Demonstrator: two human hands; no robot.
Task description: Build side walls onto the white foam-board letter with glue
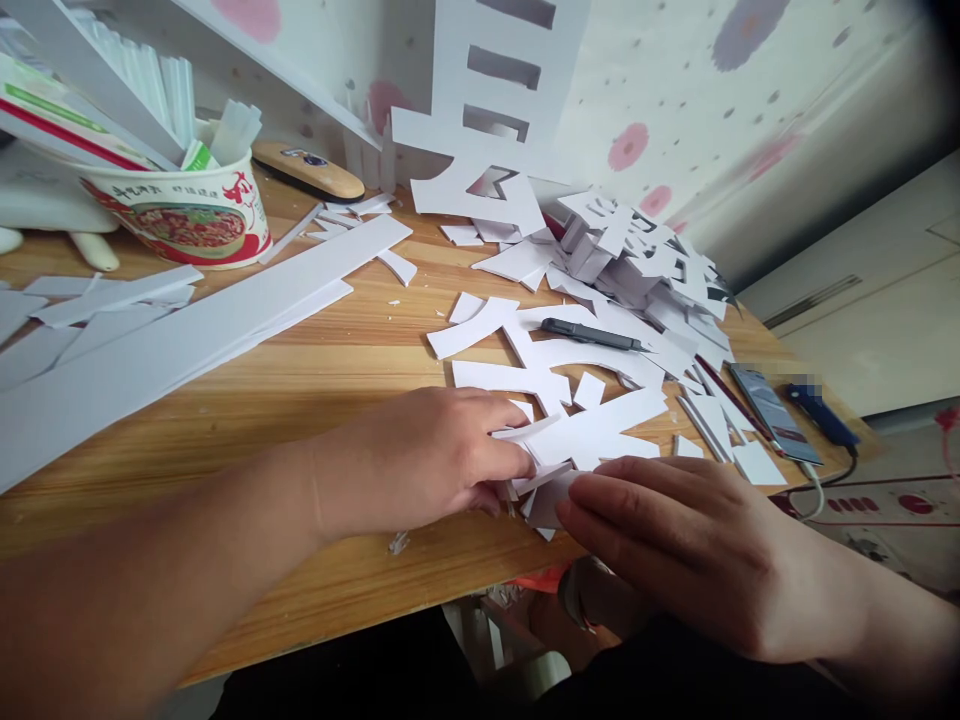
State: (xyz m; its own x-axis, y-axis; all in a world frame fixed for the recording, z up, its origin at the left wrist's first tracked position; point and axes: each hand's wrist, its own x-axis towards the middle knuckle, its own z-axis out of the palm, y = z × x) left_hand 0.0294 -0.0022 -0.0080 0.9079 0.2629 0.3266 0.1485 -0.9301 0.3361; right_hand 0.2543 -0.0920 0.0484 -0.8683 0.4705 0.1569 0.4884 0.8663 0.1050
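My left hand [431, 455] is at the front middle of the wooden table, its fingers closed on the left edge of a cut white foam-board piece [600, 428]. Beside it, at the table's front edge, my right hand [675, 535] has its fingers pressed together over a small white piece [551, 500]; whether it grips that piece is hidden. Thin white strips lie between the two hands. Just behind, a dark cutter pen [592, 334] rests on another cut-out white shape [555, 352].
Long white strips [180, 335] cross the left side, near a paper bowl [199, 215] of glue sticks. A pile of cut shapes [637, 245] stands at the back right. A phone [772, 410] and a blue-handled tool [823, 412] lie at the right.
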